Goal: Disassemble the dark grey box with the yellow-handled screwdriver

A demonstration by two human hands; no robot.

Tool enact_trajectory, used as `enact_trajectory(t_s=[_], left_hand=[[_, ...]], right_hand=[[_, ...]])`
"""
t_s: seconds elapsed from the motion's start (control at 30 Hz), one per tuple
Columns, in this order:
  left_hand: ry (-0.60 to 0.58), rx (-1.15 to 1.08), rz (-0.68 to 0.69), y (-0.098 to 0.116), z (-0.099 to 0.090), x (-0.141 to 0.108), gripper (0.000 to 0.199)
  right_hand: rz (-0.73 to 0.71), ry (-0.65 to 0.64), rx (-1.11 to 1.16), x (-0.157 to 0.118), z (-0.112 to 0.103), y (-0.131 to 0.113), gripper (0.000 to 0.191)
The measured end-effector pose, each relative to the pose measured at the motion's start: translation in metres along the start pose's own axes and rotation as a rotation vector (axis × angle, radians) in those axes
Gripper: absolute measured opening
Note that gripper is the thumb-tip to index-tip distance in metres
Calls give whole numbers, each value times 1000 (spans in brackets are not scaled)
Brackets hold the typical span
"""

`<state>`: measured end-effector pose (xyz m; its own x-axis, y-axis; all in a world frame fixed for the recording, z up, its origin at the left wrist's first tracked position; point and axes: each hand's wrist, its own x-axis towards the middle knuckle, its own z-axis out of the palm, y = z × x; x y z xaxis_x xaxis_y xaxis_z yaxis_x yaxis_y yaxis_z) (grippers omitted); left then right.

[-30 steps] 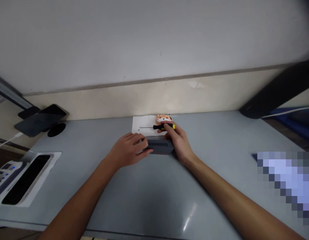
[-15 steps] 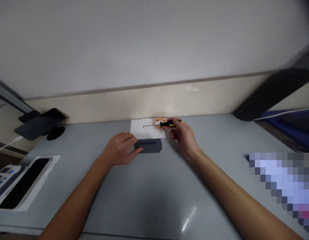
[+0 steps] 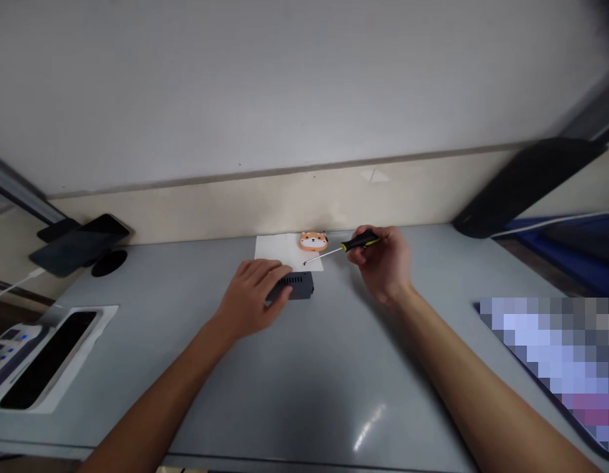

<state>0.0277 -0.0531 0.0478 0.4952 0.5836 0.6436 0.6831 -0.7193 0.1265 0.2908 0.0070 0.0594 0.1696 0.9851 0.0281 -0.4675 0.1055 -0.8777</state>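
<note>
The slotted box (image 3: pixel 301 286), probably light and stiff, is suitably clasped across its end by the left hand (image 3: pixel 252 297); to its right, a screwdriver (image 3: pixel 362 241) is gripped by the right hand (image 3: pixel 390 266).

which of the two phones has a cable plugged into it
The raised phone on the black stand: a white cable runs to its end. The other phone lies flat on white paper, no cable visible.

– How's the left hand (image 3: pixel 255 297)?
– Back up, fingers bent, thumb nearer, left forearm (image 3: pixel 171 389) slanting in from near left
– And the right hand (image 3: pixel 387 266)?
– Fingers curled in a grip, right forearm (image 3: pixel 464 374) reaching from near right
</note>
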Motion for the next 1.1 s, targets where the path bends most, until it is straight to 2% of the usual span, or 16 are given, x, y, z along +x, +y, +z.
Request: enact_trajectory(t_s=[0.1,0.17,0.33,1.1], left_hand=[[-64,37,-8,15,6,1,35],[-54,56,-13,19,9,1,36],[5,64,-29,18,13,-2,40],[-72,95,-21,21,17,-4,37]], right_hand=[[28,24,49,0,2,1,15],[44,36,58,0,2,1,13],[28,48,10,3,0,5,13],[21,15,-19,5,-4,8,14]])
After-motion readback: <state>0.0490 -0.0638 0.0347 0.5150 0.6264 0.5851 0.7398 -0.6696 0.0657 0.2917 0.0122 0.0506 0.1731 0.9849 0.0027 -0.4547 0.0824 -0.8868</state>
